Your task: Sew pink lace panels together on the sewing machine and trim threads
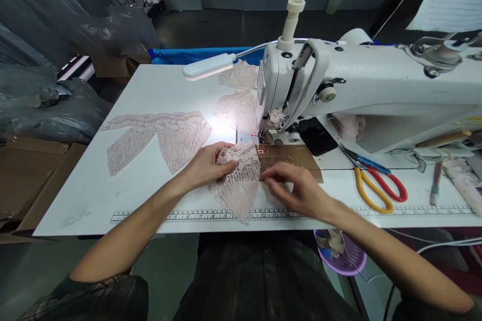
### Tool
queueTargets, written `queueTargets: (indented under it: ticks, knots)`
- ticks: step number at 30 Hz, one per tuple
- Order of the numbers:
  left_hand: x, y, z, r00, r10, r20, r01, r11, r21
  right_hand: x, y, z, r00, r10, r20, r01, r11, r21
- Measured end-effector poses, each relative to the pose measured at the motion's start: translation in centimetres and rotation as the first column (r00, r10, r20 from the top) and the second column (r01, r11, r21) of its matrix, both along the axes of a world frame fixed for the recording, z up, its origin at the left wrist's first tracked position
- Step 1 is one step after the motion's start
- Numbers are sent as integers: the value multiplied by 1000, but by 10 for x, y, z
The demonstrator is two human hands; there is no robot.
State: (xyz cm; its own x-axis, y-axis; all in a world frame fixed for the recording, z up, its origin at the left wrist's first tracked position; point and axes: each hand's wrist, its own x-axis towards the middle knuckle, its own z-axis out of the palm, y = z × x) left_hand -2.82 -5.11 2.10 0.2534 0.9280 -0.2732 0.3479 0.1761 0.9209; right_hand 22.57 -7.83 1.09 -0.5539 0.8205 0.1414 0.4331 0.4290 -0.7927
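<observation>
My left hand (pixel 215 163) is closed on a pale pink lace piece (pixel 241 185), its thumb on top of the lace. The piece lies in front of the sewing machine (pixel 276 90), just below the needle area, and its pointed end reaches over the printed ruler. My right hand (pixel 289 184) is beside the lace's right edge over a brown plate (pixel 293 158). Its fingers are curled together, and what they hold, if anything, is too small to make out.
More lace (pixel 181 135) lies flat at the left, with further lace (pixel 237 105) behind the needle area. A lamp (pixel 209 66) shines from above. Yellow-handled scissors (pixel 371 193), red-handled scissors (pixel 391 183) and a black phone-like slab (pixel 317 136) are to the right. A purple basket (pixel 348 263) stands below.
</observation>
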Motion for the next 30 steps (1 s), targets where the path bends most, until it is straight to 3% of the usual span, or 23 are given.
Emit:
queueTargets:
  ticks: [3, 6, 8, 12, 17, 23, 30]
  knots:
    - [-3, 2, 0, 999, 34, 19, -34, 999, -21, -8, -10, -1, 985, 121, 120, -147, 959, 241]
    - [-4, 4, -1, 997, 71, -13, -72, 997, -15, -13, 5, -7, 981, 43, 189, -119, 903, 414]
    - [-3, 4, 0, 995, 79, -62, -78, 997, 19, -12, 20, -12, 972, 2, 237, -112, 885, 453]
    - [-2, 3, 2, 986, 92, -141, -82, 994, 75, -5, 33, -22, 943, -11, 332, -140, 893, 427]
    - [-3, 4, -2, 992, 80, -93, -76, 996, 48, -6, 38, -22, 956, -21, 293, -102, 912, 398]
    - [3, 7, -7, 982, 168, -81, -167, 986, 26, -12, 47, -22, 920, 14, 391, -185, 895, 405]
    - [5, 6, -9, 983, 180, -45, -180, 984, -1, 2, 46, -32, 973, 65, 223, -146, 919, 366]
